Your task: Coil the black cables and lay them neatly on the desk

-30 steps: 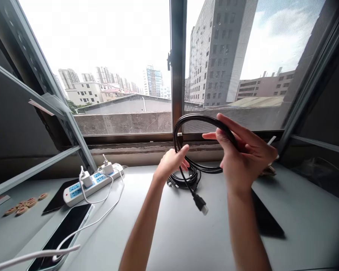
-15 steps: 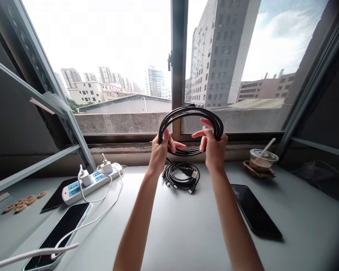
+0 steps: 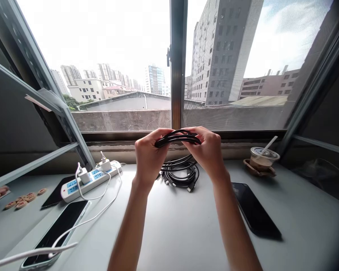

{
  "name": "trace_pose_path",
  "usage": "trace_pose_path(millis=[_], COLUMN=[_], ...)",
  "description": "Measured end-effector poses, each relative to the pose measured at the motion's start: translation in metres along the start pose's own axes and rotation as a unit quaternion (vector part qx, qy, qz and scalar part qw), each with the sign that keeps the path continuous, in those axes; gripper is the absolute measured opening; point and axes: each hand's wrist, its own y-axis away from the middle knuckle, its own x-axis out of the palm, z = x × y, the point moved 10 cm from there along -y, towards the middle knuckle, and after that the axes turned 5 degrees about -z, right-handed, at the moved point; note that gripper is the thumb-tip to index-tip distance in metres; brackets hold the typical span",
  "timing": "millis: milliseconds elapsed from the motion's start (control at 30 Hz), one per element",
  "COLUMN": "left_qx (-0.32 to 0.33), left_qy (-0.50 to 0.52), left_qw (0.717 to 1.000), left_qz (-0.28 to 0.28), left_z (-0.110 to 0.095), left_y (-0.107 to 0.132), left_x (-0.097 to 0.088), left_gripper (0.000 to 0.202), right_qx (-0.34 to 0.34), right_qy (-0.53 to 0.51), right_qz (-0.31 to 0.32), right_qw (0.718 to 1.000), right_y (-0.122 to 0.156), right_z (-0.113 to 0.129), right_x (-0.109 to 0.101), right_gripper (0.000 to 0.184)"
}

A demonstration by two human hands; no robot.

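Left hand (image 3: 151, 154) and right hand (image 3: 208, 150) both have a snug pinch on a looped, glossy black cable (image 3: 177, 139), held up toward the smooth pale-grey table's (image 3: 180, 233) far edge, near a second round black cable coil (image 3: 181, 184). I'd even out the strands, no kinks.

A white, blue-socketed power strip (image 3: 92, 181) lay left; right, a clear plastic cup (image 3: 261, 162) stood beyond a black rectangular phone (image 3: 255, 210).

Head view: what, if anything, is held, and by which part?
A coiled black cable, by its upper strands, in the left hand and the right hand.
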Motion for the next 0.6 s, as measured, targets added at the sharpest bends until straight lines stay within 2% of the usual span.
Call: trace_pose_path(millis=[133,233,300,400,467,600], left_qx=[-0.036,-0.029,-0.014,-0.012,-0.033,-0.094], left_qy=[0.049,0.084,0.102,0.127,0.148,0.181], left_qw=[0.997,0.993,0.991,0.990,0.988,0.977], left_qz=[-0.044,-0.082,-0.088,-0.063,-0.019,0.054], left_z=[-0.002,-0.006,-0.008,-0.002,0.006,0.028], left_y=[0.001,0.001,0.000,-0.002,-0.003,-0.004], left_x=[-0.010,-0.019,-0.020,-0.012,-0.001,0.015], left_gripper=[0.013,0.014,0.015,0.011,0.010,0.024], right_qx=[-0.015,0.000,0.016,0.064,0.126,0.255], right_qy=[0.054,0.056,0.029,-0.083,-0.191,-0.386], right_qz=[-0.012,0.005,0.020,0.061,0.094,0.109], right_qw=[0.998,0.998,0.999,0.993,0.969,0.880], right_y=[0.003,0.006,0.007,0.009,0.012,0.013], right_z=[0.014,0.020,0.022,0.020,0.013,-0.009], right_x=[-0.020,-0.028,-0.030,-0.022,-0.010,0.011], right_gripper=[0.017,0.010,0.019,0.032,0.033,0.038])
